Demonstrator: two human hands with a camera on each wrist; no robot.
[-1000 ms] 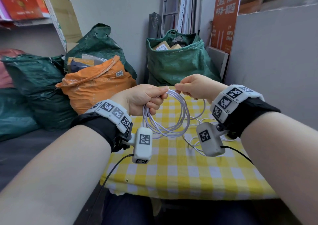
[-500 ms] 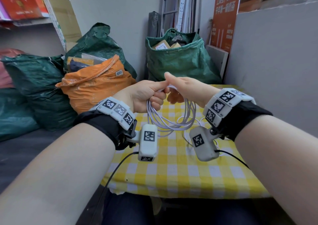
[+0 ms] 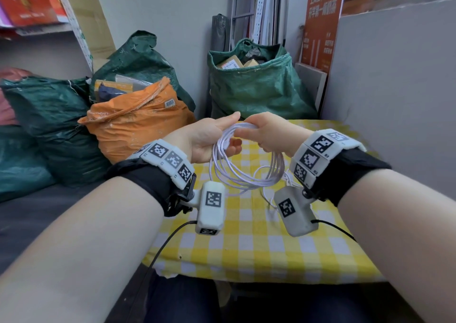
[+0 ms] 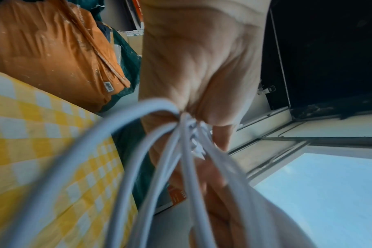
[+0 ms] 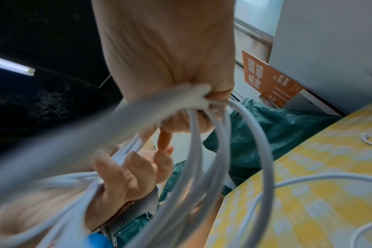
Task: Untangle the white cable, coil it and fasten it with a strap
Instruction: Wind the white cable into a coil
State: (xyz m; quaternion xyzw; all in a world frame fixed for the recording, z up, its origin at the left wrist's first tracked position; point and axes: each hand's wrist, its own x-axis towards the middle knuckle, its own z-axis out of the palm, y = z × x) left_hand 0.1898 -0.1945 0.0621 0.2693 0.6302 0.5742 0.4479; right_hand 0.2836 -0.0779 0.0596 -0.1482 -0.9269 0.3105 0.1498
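With your left hand (image 3: 206,140) curled around the gathered loops and your right hand (image 3: 267,131) pinching their top, hold the white cable (image 3: 246,172) at that bundled crown above the yellow checked tablecloth (image 3: 246,246), since its light, springy turns probably splay once released.

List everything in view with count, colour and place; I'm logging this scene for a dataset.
white cable: one, white, coiled loops held above the table, loose tail lying on the cloth
checked tablecloth: one, yellow and white, covering the table
orange sack: one, orange, left of the table
green sacks: several, dark green, behind and left of the table
orange sign: one, orange, leaning at back right
grey board: one, grey, right of the table
strap: none visible
left hand: holds the coil
right hand: grips the coil's top
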